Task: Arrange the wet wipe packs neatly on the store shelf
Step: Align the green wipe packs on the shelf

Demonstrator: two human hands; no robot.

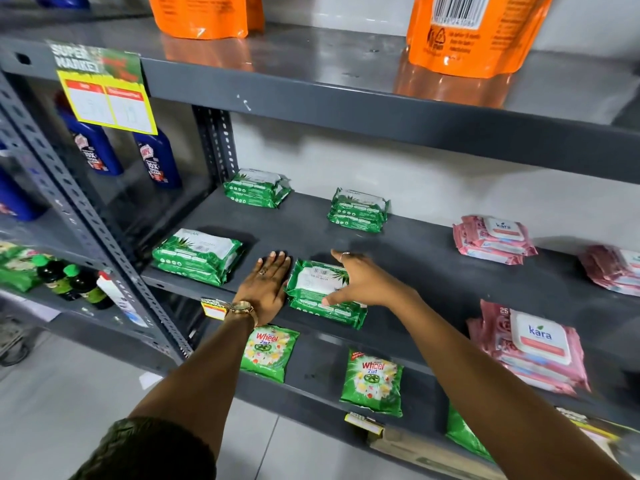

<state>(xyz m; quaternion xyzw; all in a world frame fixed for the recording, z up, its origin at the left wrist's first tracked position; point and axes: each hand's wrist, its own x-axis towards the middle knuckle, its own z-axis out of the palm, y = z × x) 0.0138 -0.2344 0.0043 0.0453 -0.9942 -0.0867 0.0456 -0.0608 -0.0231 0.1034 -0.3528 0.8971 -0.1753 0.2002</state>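
Observation:
A small stack of green wet wipe packs (317, 289) lies at the front edge of the dark grey shelf (415, 258), barcode side up. My left hand (268, 284) is flat with straight fingers, pressed against the stack's left side. My right hand (360, 278) rests over the stack's right side, fingers spread, thumb on the top pack. Three more green stacks lie on the shelf: front left (197, 254), back left (256, 188), back middle (358, 211). Pink wipe packs sit to the right, at the back (493, 240), at the far right edge (614, 270) and at the front (533, 348).
Orange refill pouches (474, 32) stand on the shelf above. Green detergent sachets (372, 382) lie on the shelf below. Blue bottles (157, 161) fill the left bay behind a slotted upright post (86, 209). A yellow price tag (107, 102) hangs from the upper shelf edge.

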